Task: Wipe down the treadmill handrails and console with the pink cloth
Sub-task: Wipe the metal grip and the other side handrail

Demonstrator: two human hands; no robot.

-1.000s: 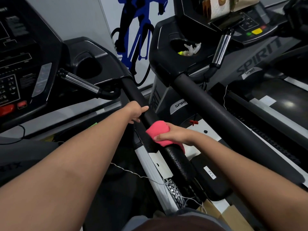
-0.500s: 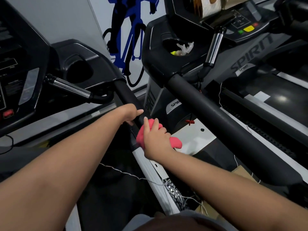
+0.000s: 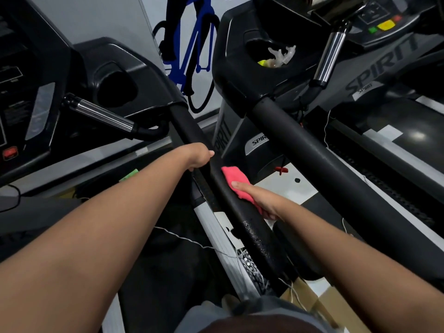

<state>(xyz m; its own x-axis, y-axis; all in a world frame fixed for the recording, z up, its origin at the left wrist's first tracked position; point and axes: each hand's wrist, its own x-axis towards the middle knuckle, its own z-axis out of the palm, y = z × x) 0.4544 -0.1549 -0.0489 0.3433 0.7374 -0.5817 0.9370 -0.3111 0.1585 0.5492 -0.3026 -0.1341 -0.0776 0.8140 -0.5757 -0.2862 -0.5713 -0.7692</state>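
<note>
A black foam handrail point(image 3: 242, 212) runs from the left treadmill's console point(image 3: 31, 97) down toward me. My left hand point(image 3: 200, 156) is wrapped around the rail higher up. Just below it, my right hand point(image 3: 260, 200) presses the pink cloth point(image 3: 236, 180) against the rail's right side. The cloth's upper end sticks out beyond my fingers. Below my right hand the rail's surface looks wet and speckled.
A second treadmill stands at the right with its own thick handrail point(image 3: 336, 169), a cup holder holding litter point(image 3: 276, 56) and a console with coloured buttons point(image 3: 384, 25). A chrome grip bar point(image 3: 103, 115) juts from the left console. Loose string and cardboard lie near my feet.
My right hand slid with the cloth from over the top of the rail to its right side and a little lower. My left hand kept its grip. The camera tilted slightly.
</note>
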